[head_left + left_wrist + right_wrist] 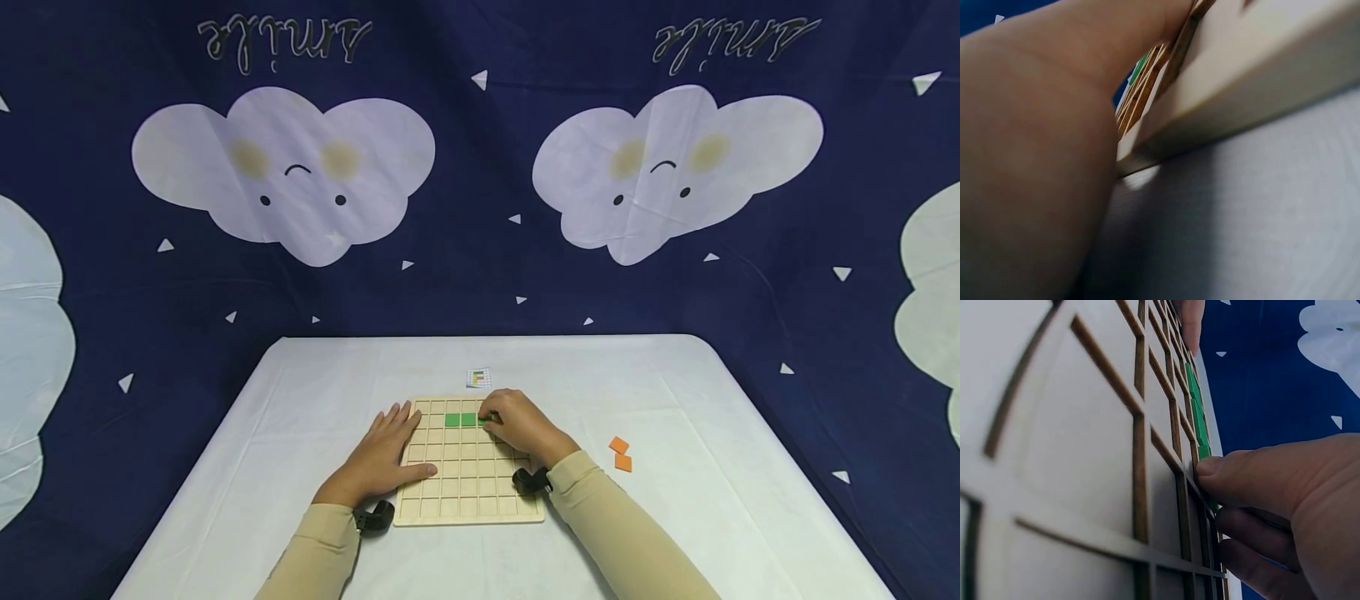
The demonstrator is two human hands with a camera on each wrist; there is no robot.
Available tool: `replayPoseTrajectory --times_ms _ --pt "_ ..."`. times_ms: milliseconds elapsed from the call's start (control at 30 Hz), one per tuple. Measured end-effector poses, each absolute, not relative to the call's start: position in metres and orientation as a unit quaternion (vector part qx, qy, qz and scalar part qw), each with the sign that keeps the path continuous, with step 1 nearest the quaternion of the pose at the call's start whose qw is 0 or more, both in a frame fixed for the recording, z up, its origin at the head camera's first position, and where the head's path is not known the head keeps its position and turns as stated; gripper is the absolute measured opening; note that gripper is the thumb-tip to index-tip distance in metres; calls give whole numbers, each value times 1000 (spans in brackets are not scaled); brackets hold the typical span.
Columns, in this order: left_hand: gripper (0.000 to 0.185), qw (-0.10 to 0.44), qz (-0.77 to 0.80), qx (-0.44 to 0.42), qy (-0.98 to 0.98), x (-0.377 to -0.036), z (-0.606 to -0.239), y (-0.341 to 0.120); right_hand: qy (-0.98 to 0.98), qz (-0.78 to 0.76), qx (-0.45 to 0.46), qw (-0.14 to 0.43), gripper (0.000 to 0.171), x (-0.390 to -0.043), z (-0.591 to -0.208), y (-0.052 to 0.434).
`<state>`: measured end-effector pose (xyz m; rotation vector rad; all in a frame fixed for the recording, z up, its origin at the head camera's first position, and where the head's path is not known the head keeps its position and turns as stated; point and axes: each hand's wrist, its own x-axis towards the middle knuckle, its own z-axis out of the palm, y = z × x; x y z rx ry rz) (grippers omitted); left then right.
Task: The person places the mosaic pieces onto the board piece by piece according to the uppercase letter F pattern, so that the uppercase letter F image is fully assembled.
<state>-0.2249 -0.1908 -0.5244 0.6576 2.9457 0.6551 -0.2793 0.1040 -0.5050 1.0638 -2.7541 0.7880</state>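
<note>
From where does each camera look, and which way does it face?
Head: worn on the head, forward and down at the board; left grip, right grip, sleeves.
Left wrist: on that wrist, along the board's edge; left grip.
Right wrist: on that wrist, across the board; both grips.
Head and right wrist share the green tiles.

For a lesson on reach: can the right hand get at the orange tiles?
Probably yes: the orange tiles lie uncovered on the table near the right forearm, though the right hand pinches a green tile.
</note>
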Motion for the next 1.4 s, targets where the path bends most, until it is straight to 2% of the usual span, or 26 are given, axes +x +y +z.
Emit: replayPoseTrajectory --times_ms 567,800,1400 --pt "110 31 212 211 954 -225 -525 -189 -901 282 325 49 17 -273 -505 111" --pt "111 28 213 213 953 -226 -526 -190 -891 308 325 75 17 -266 -502 128" --pt "112 25 217 212 953 -225 -527 -191 -914 274 282 95 20 -250 -492 181"
